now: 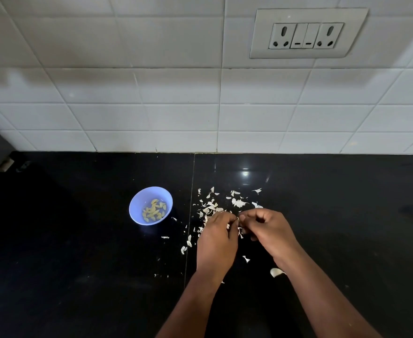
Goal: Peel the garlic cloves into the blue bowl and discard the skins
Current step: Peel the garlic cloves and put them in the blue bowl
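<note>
A small blue bowl [137, 217] stands on the black counter, left of my hands, with several peeled yellowish garlic cloves [153, 209] in it. My left hand [216, 236] and my right hand [267, 228] meet fingertip to fingertip above the counter, pinching a small garlic clove [237, 222] between them; the clove is mostly hidden by the fingers. White garlic skins [237, 203] lie scattered on the counter behind, beside and under my hands. One larger whitish piece [276, 272] lies by my right wrist.
The glossy black counter [78, 240] has a seam running front to back just right of the bowl. A white tiled wall [151, 106] rises behind it, with a socket and switch plate [306, 34] at upper right.
</note>
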{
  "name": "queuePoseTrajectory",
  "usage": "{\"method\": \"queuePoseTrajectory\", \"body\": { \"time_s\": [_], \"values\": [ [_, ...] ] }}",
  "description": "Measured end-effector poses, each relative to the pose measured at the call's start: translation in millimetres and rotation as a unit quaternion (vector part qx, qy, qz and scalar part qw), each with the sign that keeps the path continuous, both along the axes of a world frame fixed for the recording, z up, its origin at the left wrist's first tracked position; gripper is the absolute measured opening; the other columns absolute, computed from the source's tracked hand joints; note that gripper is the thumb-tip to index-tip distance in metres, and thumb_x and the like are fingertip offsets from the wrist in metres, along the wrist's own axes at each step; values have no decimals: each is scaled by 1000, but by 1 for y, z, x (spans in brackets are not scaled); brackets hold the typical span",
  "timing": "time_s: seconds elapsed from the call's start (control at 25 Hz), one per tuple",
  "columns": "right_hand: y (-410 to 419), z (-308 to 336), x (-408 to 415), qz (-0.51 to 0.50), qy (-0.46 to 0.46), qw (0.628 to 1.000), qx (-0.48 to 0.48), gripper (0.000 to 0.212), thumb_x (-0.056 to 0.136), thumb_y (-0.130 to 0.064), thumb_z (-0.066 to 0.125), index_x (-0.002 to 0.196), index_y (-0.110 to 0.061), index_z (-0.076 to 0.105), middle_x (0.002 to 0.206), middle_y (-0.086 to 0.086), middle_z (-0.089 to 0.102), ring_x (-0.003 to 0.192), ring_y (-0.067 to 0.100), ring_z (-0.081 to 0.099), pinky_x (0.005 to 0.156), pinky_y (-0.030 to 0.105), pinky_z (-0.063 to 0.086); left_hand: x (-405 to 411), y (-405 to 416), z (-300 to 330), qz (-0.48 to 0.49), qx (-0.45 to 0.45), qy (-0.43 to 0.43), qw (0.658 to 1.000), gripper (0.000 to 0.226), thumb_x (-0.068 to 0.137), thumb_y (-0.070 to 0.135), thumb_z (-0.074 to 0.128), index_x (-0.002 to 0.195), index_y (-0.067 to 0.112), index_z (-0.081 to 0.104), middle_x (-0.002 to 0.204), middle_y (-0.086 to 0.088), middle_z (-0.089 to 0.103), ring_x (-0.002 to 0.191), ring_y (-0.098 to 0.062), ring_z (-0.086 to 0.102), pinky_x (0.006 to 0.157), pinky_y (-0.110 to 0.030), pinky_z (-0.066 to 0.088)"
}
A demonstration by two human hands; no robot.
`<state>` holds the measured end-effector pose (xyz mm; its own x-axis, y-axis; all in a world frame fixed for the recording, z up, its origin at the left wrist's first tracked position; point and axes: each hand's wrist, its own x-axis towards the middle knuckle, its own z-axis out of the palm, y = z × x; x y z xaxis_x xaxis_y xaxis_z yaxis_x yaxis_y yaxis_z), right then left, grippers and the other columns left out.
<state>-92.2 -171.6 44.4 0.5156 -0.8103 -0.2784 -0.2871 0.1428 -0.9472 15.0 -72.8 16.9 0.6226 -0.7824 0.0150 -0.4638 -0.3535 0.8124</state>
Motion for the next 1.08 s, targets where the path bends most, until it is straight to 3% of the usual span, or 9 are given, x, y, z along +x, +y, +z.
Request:
{"method": "queuePoseTrajectory", "body": {
  "time_s": [0.2, 0.36, 0.48, 0.6, 0.68, 0.8, 0.88, 1.0, 1.08],
  "values": [
    [-2, -1, 13, 18, -27, 998, 52, 8, 93, -8, 76, 98, -12, 82, 82, 10, 77, 74, 12, 70, 73, 29, 61, 15, 2, -1, 36, -4, 5, 999, 13, 105, 29, 59, 110, 30, 71, 108, 19, 66, 98, -2, 61, 75, -20, 48],
    [-16, -10, 33, 43, 62, 997, -16, 9, 88, -11, 82, 92, -19, 81, 81, 7, 78, 72, 15, 70, 79, 38, 62, 34, 3, -4, 82, 14, 52, 995, 18, 105, 31, 57, 113, 35, 73, 111, 20, 68, 102, 1, 62, 82, -24, 50],
    [-35, -12, 53, 76, 188, 973, -114, 14, 88, -15, 82, 80, -26, 79, 71, -10, 74, 63, 4, 67, 62, 21, 56, 46, 5, -7, 107, 9, 77, 991, 17, 105, 33, 57, 112, 35, 73, 108, 18, 69, 99, -1, 64, 83, -28, 53],
    [-50, 1, 77, 91, 203, 947, -230, 11, 90, -14, 77, 86, -23, 81, 78, -19, 70, 71, -6, 65, 63, 6, 44, 57, 4, -11, 129, -10, 122, 984, 18, 104, 38, 57, 113, 35, 72, 100, 13, 72, 91, -9, 68, 80, -34, 57],
    [-53, -2, 88, 116, 229, 929, -265, 18, 90, -9, 71, 83, -22, 80, 83, -15, 72, 73, -2, 66, 66, 13, 48, 61, 3, -10, 142, -19, 148, 978, 18, 104, 39, 58, 115, 35, 72, 101, 14, 73, 91, -6, 69, 82, -34, 58],
    [-49, -20, 93, 178, 349, 876, -284, 21, 89, -13, 66, 77, -29, 70, 94, -7, 76, 86, 17, 71, 74, 28, 53, 64, 1, -8, 149, -24, 173, 973, 17, 103, 37, 60, 114, 35, 72, 103, 15, 74, 91, 0, 68, 82, -27, 56],
    [-49, -24, 89, 170, 312, 898, -259, 17, 90, -15, 69, 80, -28, 75, 89, -10, 77, 82, 12, 72, 72, 27, 54, 63, -1, -5, 155, -24, 216, 964, 14, 103, 35, 62, 111, 33, 73, 97, 15, 74, 84, 1, 66, 75, -21, 52],
    [-28, -11, 76, 89, 91, 988, -90, 8, 91, -19, 79, 91, -26, 83, 88, -10, 80, 83, 1, 73, 76, 18, 54, 62, -3, 0, 148, -39, 356, 922, 15, 102, 36, 65, 106, 26, 76, 89, 10, 74, 72, -5, 60, 62, -22, 46],
    [-7, 1, 69, 45, -10, 999, -12, 10, 92, -17, 79, 100, -19, 83, 92, -6, 81, 88, 2, 74, 77, 13, 54, 62, -5, 7, 151, -64, 445, 880, 15, 101, 31, 70, 106, 18, 76, 89, 5, 74, 68, -6, 57, 55, -22, 43]
  ]
}}
